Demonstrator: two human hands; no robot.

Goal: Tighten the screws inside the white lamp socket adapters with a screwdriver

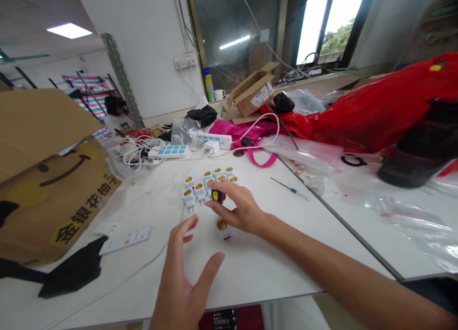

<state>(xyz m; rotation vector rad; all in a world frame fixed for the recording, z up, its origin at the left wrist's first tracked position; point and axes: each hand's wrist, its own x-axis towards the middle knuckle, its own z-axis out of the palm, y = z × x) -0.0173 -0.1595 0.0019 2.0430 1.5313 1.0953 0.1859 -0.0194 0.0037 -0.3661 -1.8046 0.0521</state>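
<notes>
The right hand [240, 209] is curled shut, its thumb and fingertips pinching a small black-and-yellow handle [216, 195] near the middle of the tabletop [272, 253]. I cannot tell what the handle belongs to, since the palm hides its lower part. Directly below it a single white socket [222, 224] with a brass inside stands on the tabletop, just under the thumb. A tiny red bit [227, 238] lies beside it, toward the near edge.

The left hand [186, 280] hovers over the near edge, fingers spread wide, palm turned inward, holding nothing. It is close to the socket but apart from it.

Just beyond the right hand's fingertips sits a cluster of white sockets [200, 184] in rows, brass centres facing up. A thin screwdriver [290, 189] lies alone toward the right edge. Toward the left edge lie a flat white panel [125, 240] and a black sheet [71, 272], with a brown cardboard box [53, 196] printed with a smiling face behind them. At the far edge are two white power strips [169, 152] among tangled white cables [132, 151], a pink bag [250, 129] and a large red plastic bag [375, 105].
</notes>
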